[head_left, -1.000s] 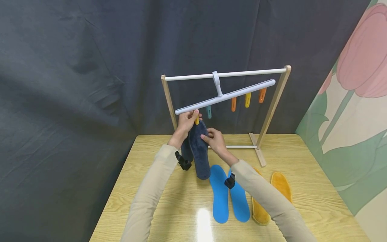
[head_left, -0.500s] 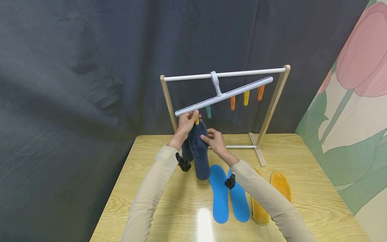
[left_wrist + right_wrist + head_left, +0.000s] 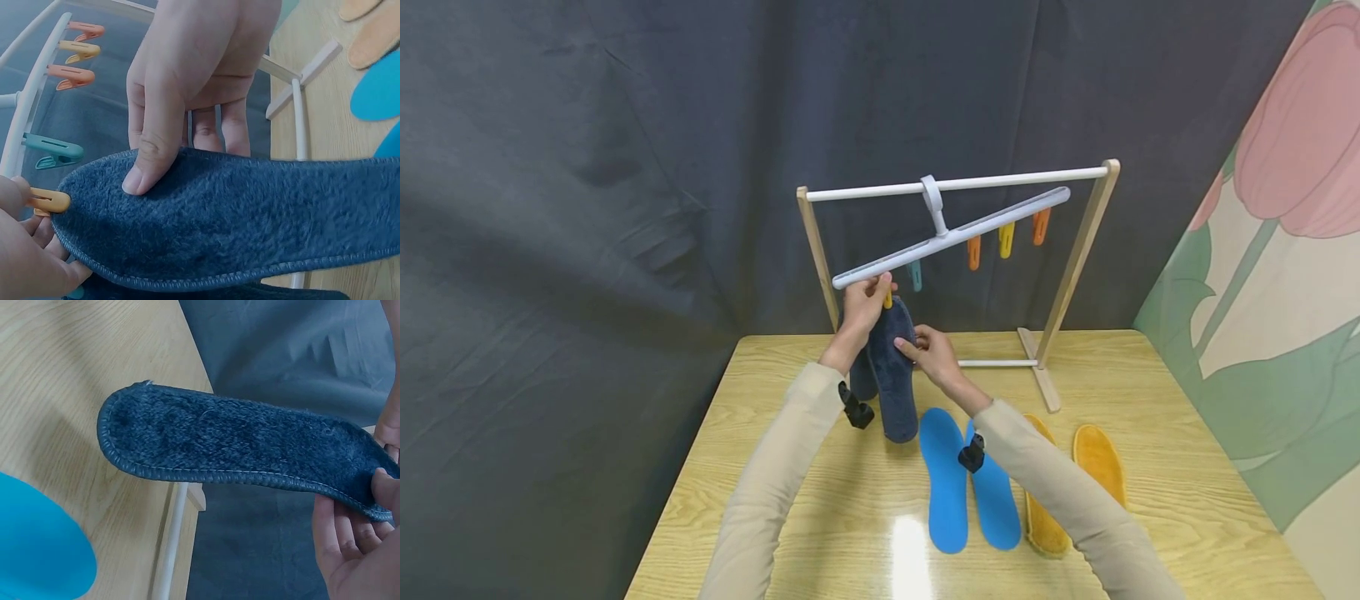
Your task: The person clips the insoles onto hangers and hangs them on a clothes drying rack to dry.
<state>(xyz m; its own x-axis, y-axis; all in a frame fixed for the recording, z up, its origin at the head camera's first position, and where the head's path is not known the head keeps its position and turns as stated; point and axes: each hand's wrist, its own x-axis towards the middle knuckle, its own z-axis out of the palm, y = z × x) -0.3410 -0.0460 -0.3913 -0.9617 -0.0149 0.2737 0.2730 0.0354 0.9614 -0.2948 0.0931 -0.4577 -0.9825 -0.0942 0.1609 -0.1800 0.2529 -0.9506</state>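
Observation:
A fuzzy navy insole hangs upright under the left part of a white clip hanger. My left hand pinches the yellow clip, whose tip overlaps the insole's top edge in the left wrist view. On the insole's right side, my right hand grips it, thumb on the fuzzy face and fingers behind. A second navy insole hangs behind the first, partly hidden by it and by my left hand. The hanger tilts down to the left.
The hanger hooks over the rack's top bar. Farther right on it are a teal clip, orange and yellow clips. Two blue insoles and two orange fuzzy insoles lie on the wooden table, some partly under my right forearm.
The hanger's right end has swung a little left with its clips. The front navy insole has shifted slightly left, and both hands keep their holds.

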